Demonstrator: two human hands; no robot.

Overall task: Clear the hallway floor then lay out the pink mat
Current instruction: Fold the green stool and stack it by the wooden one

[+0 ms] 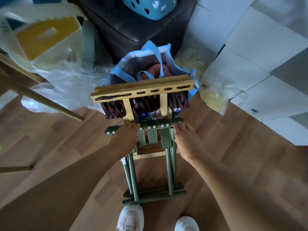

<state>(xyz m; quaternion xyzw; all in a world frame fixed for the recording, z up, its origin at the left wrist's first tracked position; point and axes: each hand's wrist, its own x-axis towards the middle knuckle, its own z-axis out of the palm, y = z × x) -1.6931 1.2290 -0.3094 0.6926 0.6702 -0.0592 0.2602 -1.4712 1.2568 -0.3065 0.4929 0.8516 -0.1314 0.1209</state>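
Note:
A folded green metal stool (155, 164) with webbing straps stands upright on the wooden floor (66, 147) in front of me. My left hand (126, 137) grips the left part of its top bar. My right hand (186, 140) rests on the right end of that bar, fingers closed over it. Behind it leans a folded wooden stool (143, 90) with a red-and-black woven seat, against a blue fabric bag (150, 64). No pink mat is in view.
A dark leather ottoman (133, 27) with a blue helmet (150, 7) stands behind the bag. Plastic bags and a yellow box (45, 35) lie at the left, wooden table legs (41, 99) too. White cabinet panels (250, 55) run along the right. My white shoes (131, 217) are below.

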